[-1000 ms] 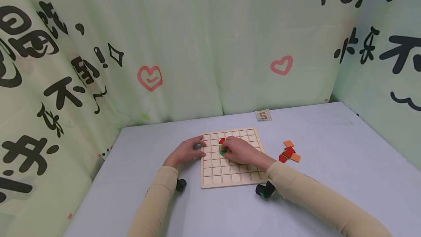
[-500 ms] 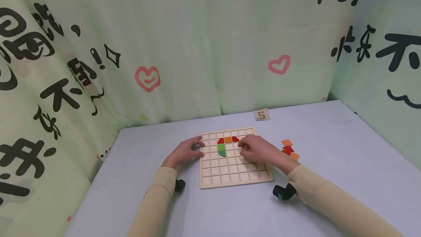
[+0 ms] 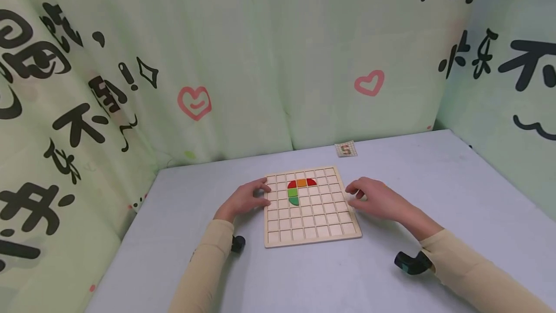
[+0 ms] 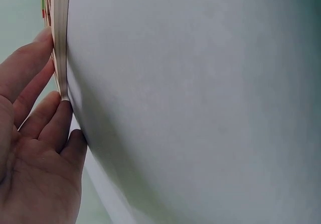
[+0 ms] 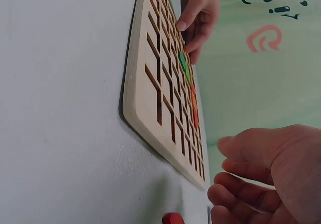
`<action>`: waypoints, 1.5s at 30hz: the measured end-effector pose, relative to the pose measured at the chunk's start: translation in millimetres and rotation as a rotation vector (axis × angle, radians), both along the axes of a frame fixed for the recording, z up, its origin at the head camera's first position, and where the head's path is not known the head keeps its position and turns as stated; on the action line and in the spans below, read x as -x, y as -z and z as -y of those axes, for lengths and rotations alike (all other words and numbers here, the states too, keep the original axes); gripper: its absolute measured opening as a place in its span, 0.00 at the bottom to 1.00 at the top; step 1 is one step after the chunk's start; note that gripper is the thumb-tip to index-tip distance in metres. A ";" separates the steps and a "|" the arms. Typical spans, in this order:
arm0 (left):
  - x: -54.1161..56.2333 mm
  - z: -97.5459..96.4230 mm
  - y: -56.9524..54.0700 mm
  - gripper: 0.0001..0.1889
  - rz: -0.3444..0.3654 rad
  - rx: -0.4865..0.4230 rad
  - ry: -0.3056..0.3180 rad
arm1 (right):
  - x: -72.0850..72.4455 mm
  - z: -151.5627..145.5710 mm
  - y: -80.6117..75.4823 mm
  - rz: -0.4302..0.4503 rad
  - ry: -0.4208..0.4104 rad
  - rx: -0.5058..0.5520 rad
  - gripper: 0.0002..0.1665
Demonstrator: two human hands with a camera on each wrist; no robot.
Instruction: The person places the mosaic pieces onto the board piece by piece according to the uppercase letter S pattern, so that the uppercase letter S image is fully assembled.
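A wooden grid board lies on the table. My left hand rests against its left edge; in the left wrist view the fingertips touch the rim. Set in the grid are an orange square, a red quarter-round piece to its right and another red piece to its left. Below the left one come a light green square and a dark green quarter-round piece. Just right of the board hovers my right hand, fingers loosely curled, nothing held. Near it in the right wrist view shows a red piece.
A small card with a gridded figure lies at the back edge of the white table. Light green curtains with black characters and red hearts hang behind and at both sides. Black wrist cameras sit under the sleeves.
My right hand has moved right, off the board, uncovering the coloured pieces set in it, and now hides the loose pile in the head view. The left hand stays at the board's edge.
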State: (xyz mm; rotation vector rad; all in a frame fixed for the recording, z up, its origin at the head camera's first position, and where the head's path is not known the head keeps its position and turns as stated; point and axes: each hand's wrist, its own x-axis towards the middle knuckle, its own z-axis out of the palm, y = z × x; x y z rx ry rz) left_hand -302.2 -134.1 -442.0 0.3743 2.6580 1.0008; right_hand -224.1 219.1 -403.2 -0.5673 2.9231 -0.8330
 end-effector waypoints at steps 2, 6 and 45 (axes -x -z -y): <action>0.5 -0.1 0.2 0.16 0.002 0.002 0.000 | -2.5 -9.4 -1.1 0.013 0.018 -0.004 0.18; 0.7 -0.5 0.1 0.16 0.004 -0.003 -0.005 | -6.8 -29.4 -2.5 0.015 0.062 0.002 0.19; -0.2 -0.4 -0.4 0.17 -0.014 0.012 0.009 | -10.1 -64.2 20.7 0.045 0.091 -0.136 0.11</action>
